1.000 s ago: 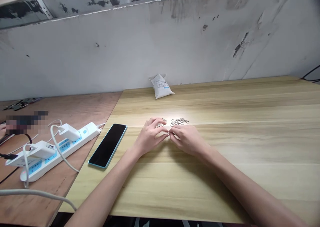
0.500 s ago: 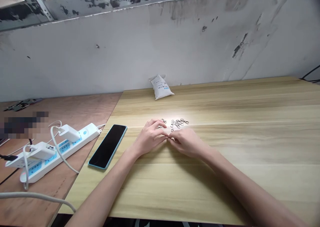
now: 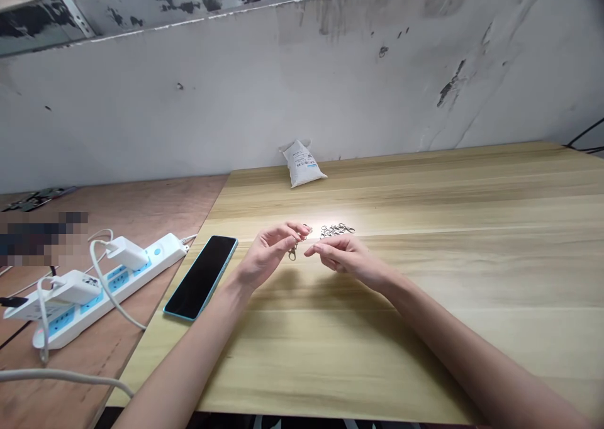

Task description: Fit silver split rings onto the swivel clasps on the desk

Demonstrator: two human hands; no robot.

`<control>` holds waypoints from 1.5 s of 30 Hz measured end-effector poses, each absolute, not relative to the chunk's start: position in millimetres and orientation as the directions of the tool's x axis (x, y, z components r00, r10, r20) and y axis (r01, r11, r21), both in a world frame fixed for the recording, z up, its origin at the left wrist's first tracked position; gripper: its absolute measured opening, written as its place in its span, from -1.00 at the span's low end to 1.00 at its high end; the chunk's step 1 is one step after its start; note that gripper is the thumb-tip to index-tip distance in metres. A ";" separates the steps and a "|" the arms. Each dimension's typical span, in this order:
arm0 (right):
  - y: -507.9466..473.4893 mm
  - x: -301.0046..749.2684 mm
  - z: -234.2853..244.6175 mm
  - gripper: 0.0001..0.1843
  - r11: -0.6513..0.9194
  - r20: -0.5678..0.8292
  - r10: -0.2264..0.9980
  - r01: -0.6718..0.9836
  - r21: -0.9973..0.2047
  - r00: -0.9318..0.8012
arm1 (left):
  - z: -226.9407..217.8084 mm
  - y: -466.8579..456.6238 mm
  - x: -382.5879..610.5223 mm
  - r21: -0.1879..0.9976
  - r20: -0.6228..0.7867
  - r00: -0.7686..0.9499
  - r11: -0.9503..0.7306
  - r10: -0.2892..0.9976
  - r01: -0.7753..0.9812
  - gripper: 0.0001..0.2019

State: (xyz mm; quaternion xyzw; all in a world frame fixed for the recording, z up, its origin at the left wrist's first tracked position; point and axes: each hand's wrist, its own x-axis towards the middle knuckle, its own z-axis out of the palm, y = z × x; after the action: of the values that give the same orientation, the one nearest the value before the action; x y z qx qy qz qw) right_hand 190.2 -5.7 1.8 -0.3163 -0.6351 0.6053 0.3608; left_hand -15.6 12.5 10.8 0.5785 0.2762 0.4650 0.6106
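Observation:
My left hand is raised a little off the table, thumb and fingers pinched on a small metal lobster clasp that hangs below the fingertips. Just right of it, my right hand has thumb and index finger pressed together, pointing left; what is between them, if anything, is too small to make out. The fingertips of the two hands are apart. Behind my right hand lies a small pile of metal clasps on the wooden table. Other small metal pieces by my left fingertips are partly hidden.
A phone with a dark screen lies left of my left arm. Farther left, a white power strip with chargers and cables rests on a reddish-brown board. A white plastic packet sits at the back near the wall.
The hands were touching at the fingertips low on the table; now they have separated and my left hand has lifted with a clasp showing. A loose clasp near my right hand no longer shows.

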 end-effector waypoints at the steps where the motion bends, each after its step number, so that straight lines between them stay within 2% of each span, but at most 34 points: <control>1: -3.0 194.2 1.8 -0.50 0.077 0.075 0.862 -0.016 -0.997 -0.501 | 11.0 14.9 -17.2 0.968 0.186 0.377 -0.103 0.907 -0.231 -0.82; 5: 12.0 216.5 1.5 -0.52 0.150 0.125 0.971 0.116 -0.982 -0.204 | 7.4 26.8 -24.8 0.993 0.113 0.177 -0.108 0.978 -0.036 -0.79; 7: 19.2 227.2 0.5 -0.52 0.171 0.160 0.985 0.220 -0.960 -0.070 | 4.7 31.5 -28.3 0.994 0.105 0.110 -0.109 0.988 0.031 -0.77; 9: 23.0 233.1 -0.7 -0.52 0.184 0.190 0.982 0.299 -0.936 -0.008 | 3.1 33.0 -30.1 0.992 0.111 0.095 -0.117 0.989 0.052 -0.76; 11: 21.5 231.7 -1.6 -0.53 0.202 0.190 0.979 0.306 -0.930 -0.071 | 3.4 30.6 -28.9 0.992 0.100 0.145 -0.111 0.984 0.068 -0.76; 14: 11.0 217.2 -2.1 -0.50 0.222 0.120 0.935 0.285 -0.933 -0.334 | 5.4 22.4 -21.9 0.984 0.076 0.307 -0.121 0.949 0.132 -0.78; 16: 2.8 204.8 -2.5 -0.53 0.259 0.083 0.861 0.292 -0.921 -0.502 | 6.3 17.2 -16.3 0.962 0.122 0.388 -0.205 0.913 0.180 -0.81; 18: -2.9 195.2 -3.2 -0.61 0.302 0.098 0.803 0.259 -0.918 -0.588 | 6.6 14.2 -12.4 0.945 0.169 0.441 -0.272 0.882 0.182 -0.84; 21: -4.7 189.9 -4.8 -0.61 0.317 0.137 0.810 0.228 -0.921 -0.570 | 6.0 13.8 -11.8 0.933 0.197 0.464 -0.310 0.864 0.181 -0.84; 24: -3.0 191.8 -6.8 -0.63 0.345 0.169 0.837 0.262 -0.901 -0.521 | 4.5 14.9 -14.9 0.861 0.237 0.447 -0.400 0.862 0.313 -0.84; 27: -3.0 193.5 -10.2 -0.67 0.459 0.190 0.812 0.403 -0.792 -0.552 | 1.6 15.2 -17.1 0.686 0.320 0.524 -0.574 0.789 0.446 -0.89; 29: -3.8 193.4 -12.3 -0.70 0.540 0.210 0.790 0.492 -0.682 -0.576 | -0.3 15.0 -17.5 0.582 0.331 0.612 -0.666 0.718 0.466 -0.92; 31: -4.2 193.6 -12.5 -0.71 0.578 0.226 0.775 0.516 -0.632 -0.590 | -0.9 14.6 -17.5 0.556 0.306 0.668 -0.697 0.678 0.452 -0.91; 33: -3.9 195.1 -9.7 -0.68 0.542 0.199 0.776 0.471 -0.696 -0.598 | 0.3 13.9 -17.2 0.618 0.303 0.657 -0.667 0.690 0.415 -0.90; 36: -1.9 200.3 -1.7 -0.59 0.356 0.099 0.788 0.318 -0.879 -0.608 | 4.0 13.2 -16.3 0.787 0.327 0.544 -0.541 0.773 0.297 -0.89; 38: 0.3 205.5 2.9 -0.57 0.242 0.070 0.797 0.210 -0.947 -0.600 | 6.1 14.1 -16.2 0.884 0.325 0.453 -0.436 0.830 0.166 -0.88; 42: 6.5 216.9 3.9 -0.56 0.152 0.068 0.850 0.120 -0.981 -0.523 | 7.7 18.9 -18.6 0.953 0.297 0.278 -0.304 0.913 -0.022 -0.85; 45: 7.9 218.1 2.2 -0.57 0.162 0.083 0.900 0.153 -0.975 -0.427 | 5.5 20.8 -18.7 0.943 0.302 0.254 -0.327 0.919 0.059 -0.87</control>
State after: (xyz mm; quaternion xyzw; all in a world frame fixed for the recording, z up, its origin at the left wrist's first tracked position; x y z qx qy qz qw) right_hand 218.1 7.9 2.2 -0.3930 -0.6700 0.5145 0.3633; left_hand -18.7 20.8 5.5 0.6553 0.3731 0.4837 0.4443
